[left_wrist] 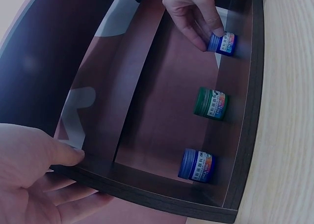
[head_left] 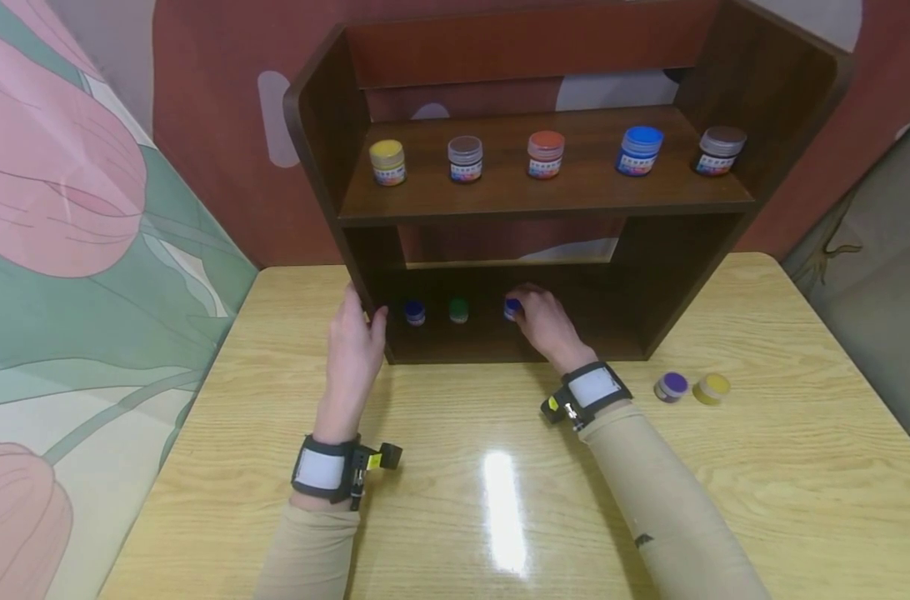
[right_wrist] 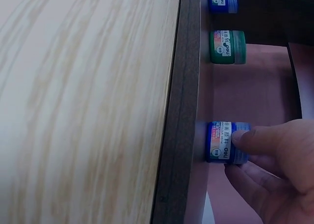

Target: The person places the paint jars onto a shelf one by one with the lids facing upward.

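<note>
On the lower shelf of a dark brown wooden rack, my right hand (head_left: 551, 327) pinches a blue paint jar (right_wrist: 226, 142) between thumb and fingers. The jar's base is at the shelf board. To its left stand a green paint jar (left_wrist: 211, 103) and another dark blue paint jar (left_wrist: 196, 165), apart from each other. My left hand (head_left: 352, 350) holds the rack's left side panel (left_wrist: 147, 188), the thumb on the inner side and the fingers outside. That hand touches no jar.
Several paint jars line the upper shelf (head_left: 500, 196), among them yellow (head_left: 388, 162), orange-red (head_left: 546, 155) and bright blue (head_left: 639, 151). Right of the rack, a purple-lidded jar (head_left: 671, 387) and a yellow-lidded jar (head_left: 712, 388) stand on the wooden table (head_left: 440, 533). A patterned wall rises behind.
</note>
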The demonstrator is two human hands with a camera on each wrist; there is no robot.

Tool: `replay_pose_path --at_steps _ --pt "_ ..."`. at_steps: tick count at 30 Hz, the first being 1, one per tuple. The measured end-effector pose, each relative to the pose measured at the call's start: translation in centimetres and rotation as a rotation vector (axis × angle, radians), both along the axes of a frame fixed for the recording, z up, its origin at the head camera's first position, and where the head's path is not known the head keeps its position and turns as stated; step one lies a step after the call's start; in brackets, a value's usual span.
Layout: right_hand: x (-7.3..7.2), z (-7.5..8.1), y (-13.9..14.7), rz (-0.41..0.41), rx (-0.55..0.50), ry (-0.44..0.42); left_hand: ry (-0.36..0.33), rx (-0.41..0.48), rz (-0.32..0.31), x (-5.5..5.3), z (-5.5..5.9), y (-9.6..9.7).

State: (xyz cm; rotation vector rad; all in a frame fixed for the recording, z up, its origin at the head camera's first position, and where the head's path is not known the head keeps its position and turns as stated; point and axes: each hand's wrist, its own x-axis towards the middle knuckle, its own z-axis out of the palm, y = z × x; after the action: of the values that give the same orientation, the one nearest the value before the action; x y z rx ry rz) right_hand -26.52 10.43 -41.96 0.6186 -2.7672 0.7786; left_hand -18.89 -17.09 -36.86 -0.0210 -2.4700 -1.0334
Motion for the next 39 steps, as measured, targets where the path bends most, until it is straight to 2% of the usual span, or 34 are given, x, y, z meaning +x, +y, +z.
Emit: replay_pose_path --at_steps 9,16,24,30,39 --pt "0.4 0.5 0.2 -0.002 -0.003 0.014 0.004 -0.001 0.000 0.0 0.0 0.0" --pt "1.7 1.5 1.2 0.001 -0.017 0.019 0.012 -0.003 0.003 0.1 0.1 0.1" --pt "3.3 1.6 3.2 0.016 0.037 0.056 0.015 0.000 -0.003 0.1 0.0 0.1" --pt "4.9 2.3 4.9 0.043 0.079 0.036 0.015 -0.007 0.001 0.1 0.0 0.2" --pt "7.0 3.7 8.2 0.046 0.152 -0.049 -0.016 -0.008 0.008 0.2 0.1 0.2"
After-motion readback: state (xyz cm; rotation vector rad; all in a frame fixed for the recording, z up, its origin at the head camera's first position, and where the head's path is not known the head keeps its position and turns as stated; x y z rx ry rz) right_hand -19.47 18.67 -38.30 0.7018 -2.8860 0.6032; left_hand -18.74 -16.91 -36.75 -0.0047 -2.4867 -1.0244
